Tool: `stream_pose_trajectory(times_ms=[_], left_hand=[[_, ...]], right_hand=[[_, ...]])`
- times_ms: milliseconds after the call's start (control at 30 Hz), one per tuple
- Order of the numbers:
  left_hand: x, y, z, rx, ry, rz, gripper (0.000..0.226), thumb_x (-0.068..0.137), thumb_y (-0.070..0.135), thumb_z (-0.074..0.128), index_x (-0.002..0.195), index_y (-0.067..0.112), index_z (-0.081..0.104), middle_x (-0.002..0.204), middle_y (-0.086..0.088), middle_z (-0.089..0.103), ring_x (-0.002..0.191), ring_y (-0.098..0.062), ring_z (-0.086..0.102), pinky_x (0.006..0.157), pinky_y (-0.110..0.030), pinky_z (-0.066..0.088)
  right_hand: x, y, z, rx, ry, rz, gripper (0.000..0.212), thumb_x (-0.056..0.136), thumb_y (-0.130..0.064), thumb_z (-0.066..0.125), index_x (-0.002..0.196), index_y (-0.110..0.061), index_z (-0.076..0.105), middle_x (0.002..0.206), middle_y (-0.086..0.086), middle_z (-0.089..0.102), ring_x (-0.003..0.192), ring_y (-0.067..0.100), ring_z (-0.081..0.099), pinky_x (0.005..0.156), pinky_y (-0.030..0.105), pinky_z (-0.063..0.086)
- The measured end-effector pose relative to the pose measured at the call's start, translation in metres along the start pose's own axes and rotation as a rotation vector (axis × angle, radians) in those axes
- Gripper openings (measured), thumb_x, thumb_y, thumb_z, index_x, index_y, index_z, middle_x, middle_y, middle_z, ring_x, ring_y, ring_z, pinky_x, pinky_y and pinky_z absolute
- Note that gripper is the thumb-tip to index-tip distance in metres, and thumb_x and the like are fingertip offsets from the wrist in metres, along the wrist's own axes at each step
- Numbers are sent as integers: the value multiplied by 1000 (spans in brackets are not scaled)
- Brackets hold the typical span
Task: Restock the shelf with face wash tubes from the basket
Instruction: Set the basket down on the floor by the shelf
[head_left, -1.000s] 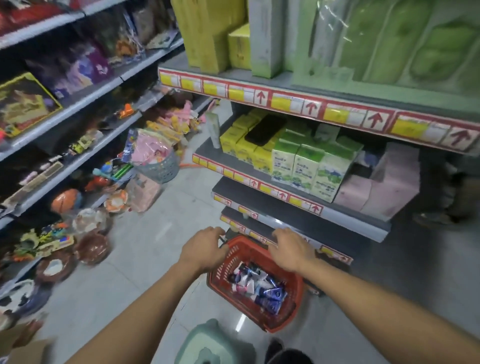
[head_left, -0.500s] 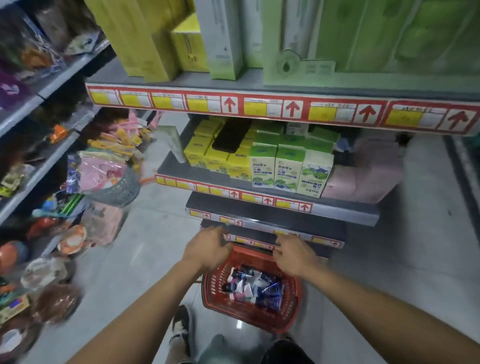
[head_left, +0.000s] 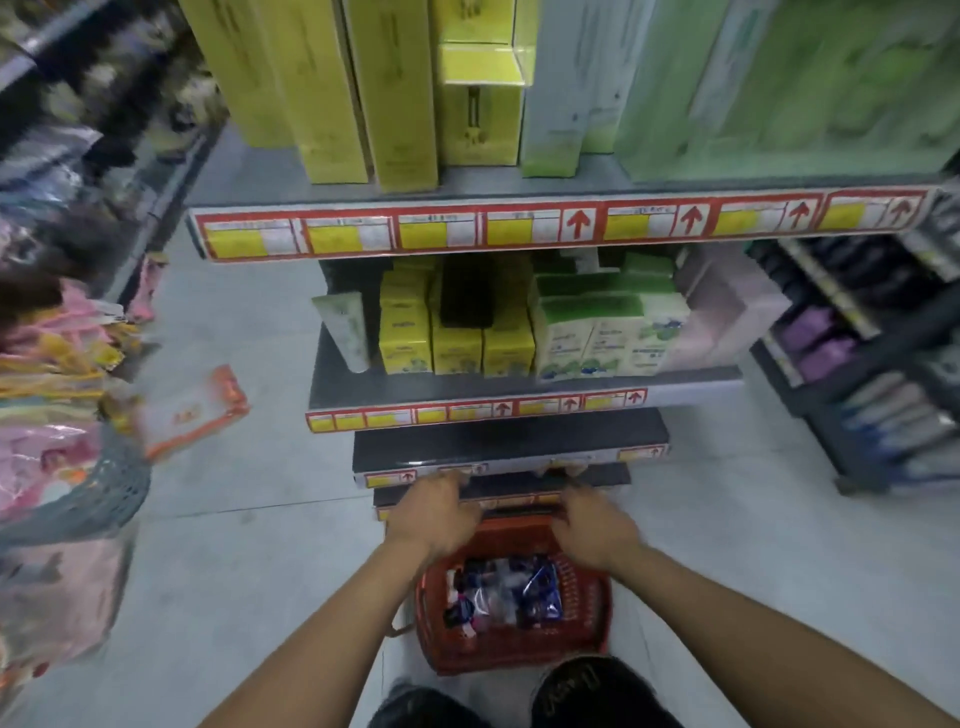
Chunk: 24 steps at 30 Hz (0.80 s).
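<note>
Face wash tubes (head_left: 503, 592), seemingly blue-white, jumbled in red basket (head_left: 587, 618)

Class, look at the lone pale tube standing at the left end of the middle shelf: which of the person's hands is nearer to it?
Left. The left hand lies below the pale tube, slightly to its right; the right hand lies farther right, over the red basket.

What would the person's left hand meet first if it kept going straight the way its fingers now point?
Probably the price-label strip along the low dark shelf: the left hand, above the red basket, points its fingers at that edge. Depth is unclear; it may already touch.
</note>
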<state>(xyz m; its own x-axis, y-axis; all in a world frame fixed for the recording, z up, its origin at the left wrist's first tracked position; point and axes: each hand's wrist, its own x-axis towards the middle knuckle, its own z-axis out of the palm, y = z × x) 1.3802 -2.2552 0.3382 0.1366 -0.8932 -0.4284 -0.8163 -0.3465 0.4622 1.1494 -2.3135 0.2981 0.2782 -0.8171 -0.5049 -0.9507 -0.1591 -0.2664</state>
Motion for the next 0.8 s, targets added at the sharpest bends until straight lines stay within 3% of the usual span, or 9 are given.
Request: stream_pose_trajectory(times_ms=[133, 333, 400, 600, 700, 800], left_hand=[[0, -13, -6, -7, -21, 54, 46, 89, 50, 57, 129, 29, 64, 130, 1, 68, 114, -20, 65, 94, -36, 55], [7, -7, 7, -11, -36, 57, 46, 93, 45, 57, 135, 26, 62, 136, 1, 65, 118, -19, 63, 91, -31, 50], [10, 5, 14, 9, -40, 56, 40, 96, 42, 56, 131, 25, 64, 132, 1, 67, 115, -18, 64, 85, -27, 48], [26, 52, 46, 65, -69, 5, 35, 93, 44, 53, 120, 26, 66, 123, 0, 70, 107, -22, 67, 86, -34, 55], [39, 69, 71, 75, -88, -49, 40, 83, 53, 52, 113, 30, 67, 114, 0, 74, 100, -23, 69, 85, -39, 58], [49, 78, 96, 78, -104, -91, 40, 84, 55, 50, 109, 30, 68, 111, 0, 75, 97, -24, 69, 83, -38, 58]], right_hand=[[-20, -14, 10, 14, 29, 55, 49, 81, -47, 43, 118, -22, 61, 121, 7, 63, 108, 31, 65, 91, 44, 55], [-26, 6, 16, 18, 46, 110, 51, 81, -48, 40, 119, -21, 59, 125, 9, 60, 109, 34, 64, 93, 44, 54], [-24, 18, 13, 38, 42, 106, 50, 82, -49, 39, 117, -21, 60, 122, 9, 61, 106, 32, 65, 91, 44, 55], [2, 83, 28, 104, 1, 19, 53, 82, -53, 29, 113, -23, 60, 114, 8, 65, 101, 30, 64, 86, 41, 55], [4, 105, 22, 131, -23, -27, 36, 91, -37, 46, 116, -16, 62, 116, 9, 63, 103, 31, 63, 82, 33, 51], [15, 132, 31, 134, -49, -65, 26, 92, -31, 51, 103, -12, 66, 108, 10, 65, 98, 30, 64, 81, 35, 53]])
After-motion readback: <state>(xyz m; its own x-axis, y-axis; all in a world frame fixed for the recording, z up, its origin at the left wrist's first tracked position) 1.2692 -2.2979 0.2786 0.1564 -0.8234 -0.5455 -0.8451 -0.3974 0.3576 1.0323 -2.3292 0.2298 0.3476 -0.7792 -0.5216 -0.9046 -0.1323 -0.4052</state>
